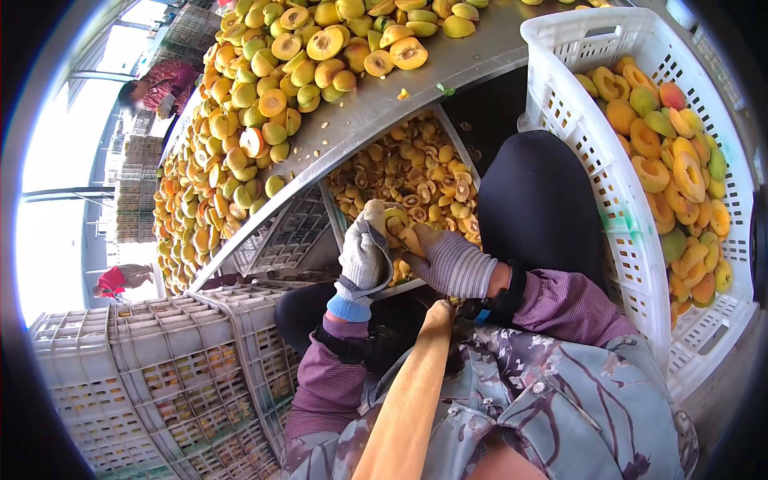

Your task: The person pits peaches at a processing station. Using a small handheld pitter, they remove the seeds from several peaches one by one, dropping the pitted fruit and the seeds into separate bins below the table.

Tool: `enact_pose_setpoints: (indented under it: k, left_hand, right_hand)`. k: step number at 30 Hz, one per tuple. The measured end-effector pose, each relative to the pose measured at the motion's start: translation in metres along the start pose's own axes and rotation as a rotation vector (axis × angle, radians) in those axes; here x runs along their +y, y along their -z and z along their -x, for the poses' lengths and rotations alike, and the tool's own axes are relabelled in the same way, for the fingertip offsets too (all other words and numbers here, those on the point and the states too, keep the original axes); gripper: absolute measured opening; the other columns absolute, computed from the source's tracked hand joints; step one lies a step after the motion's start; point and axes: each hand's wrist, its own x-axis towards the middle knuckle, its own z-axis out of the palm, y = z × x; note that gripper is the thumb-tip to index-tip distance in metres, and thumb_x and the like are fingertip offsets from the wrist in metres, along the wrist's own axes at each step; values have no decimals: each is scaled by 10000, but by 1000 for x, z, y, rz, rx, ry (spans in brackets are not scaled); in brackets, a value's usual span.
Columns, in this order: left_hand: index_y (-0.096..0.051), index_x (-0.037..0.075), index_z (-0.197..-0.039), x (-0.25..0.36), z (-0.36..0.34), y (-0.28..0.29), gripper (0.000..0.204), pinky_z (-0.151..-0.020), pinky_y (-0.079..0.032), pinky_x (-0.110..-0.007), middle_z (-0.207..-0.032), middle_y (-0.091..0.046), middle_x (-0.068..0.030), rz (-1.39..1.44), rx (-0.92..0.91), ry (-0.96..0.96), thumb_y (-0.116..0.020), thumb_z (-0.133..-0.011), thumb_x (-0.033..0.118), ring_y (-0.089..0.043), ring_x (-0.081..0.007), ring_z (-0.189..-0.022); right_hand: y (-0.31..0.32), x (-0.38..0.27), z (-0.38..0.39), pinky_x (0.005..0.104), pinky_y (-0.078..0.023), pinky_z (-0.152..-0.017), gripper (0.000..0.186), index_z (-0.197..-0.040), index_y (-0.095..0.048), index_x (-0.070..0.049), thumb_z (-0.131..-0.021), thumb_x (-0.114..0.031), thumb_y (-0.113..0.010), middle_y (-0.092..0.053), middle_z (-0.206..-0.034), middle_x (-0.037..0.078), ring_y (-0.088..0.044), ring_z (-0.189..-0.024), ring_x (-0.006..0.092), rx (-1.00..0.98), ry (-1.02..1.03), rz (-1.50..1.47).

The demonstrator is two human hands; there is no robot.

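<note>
Both my hands wear knitted gloves and meet in front of my lap. My left hand (362, 254), in a whitish glove with a blue cuff, is closed around a cut yellow peach half (394, 216). My right hand (456, 261), in a grey-and-white striped glove, is closed with its fingertips against the fruit; whatever else it grips is hidden. Directly beneath and beyond them, a crate holds many brown-yellow peach pits and scraps (432, 172).
A metal table (448, 60) carries a heap of halved peaches (272, 88). At my right stands a white plastic basket (620, 240) with peach halves (680, 172). Grey crates (172, 344) stand at my left. Another person (168, 84) is at the table's far left.
</note>
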Motion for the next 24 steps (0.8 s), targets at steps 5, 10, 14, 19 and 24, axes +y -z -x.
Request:
enact_pose_setpoints:
  k: [5, 10, 14, 19, 24]
  left_hand:
    - [-563, 16, -1133, -15, -2, 14, 532, -576, -502, -259, -897, -644, -104, -912, 220, -514, -456, -944, 502, -636, -167, -742]
    - [-558, 56, -1117, -13, -2, -4, 366, -708, -495, -308, -941, -642, -84, -160, 176, -331, -639, -870, 313, -625, -230, -847]
    - [-496, 94, -1091, -22, -7, 3, 286, -831, -485, -358, -1012, -610, -91, 242, 110, -207, -604, -906, 283, -595, -215, -964]
    - [-453, 107, -1045, -22, -5, -10, 214, -871, -490, -362, -1051, -563, -82, 413, 42, -202, -483, -975, 306, -570, -210, -995]
    - [-484, 104, -975, -15, -4, -25, 168, -853, -486, -341, -1002, -568, -69, 750, 37, -76, -518, -964, 268, -563, -211, -952]
  right_hand:
    - [6, -9, -3, 466, -491, -512, 356, -983, -467, 60, -877, -256, -591, -593, -630, 235, -617, -588, 401, 133, -22, 240]
    - [4, -1, -4, 457, -499, -551, 358, -1050, -480, 46, -858, -223, -617, -599, -667, 238, -621, -627, 399, 144, -66, 210]
    - [0, -6, -1, 466, -490, -504, 347, -973, -449, 54, -883, -254, -582, -596, -622, 218, -613, -575, 394, 96, -4, 260]
    - [-1, -6, 1, 464, -493, -508, 346, -973, -440, 44, -883, -260, -578, -597, -625, 217, -616, -584, 391, 61, -14, 249]
    - [-1, -7, -2, 466, -506, -540, 346, -986, -453, 34, -884, -273, -576, -613, -673, 226, -625, -617, 396, 62, -37, 212]
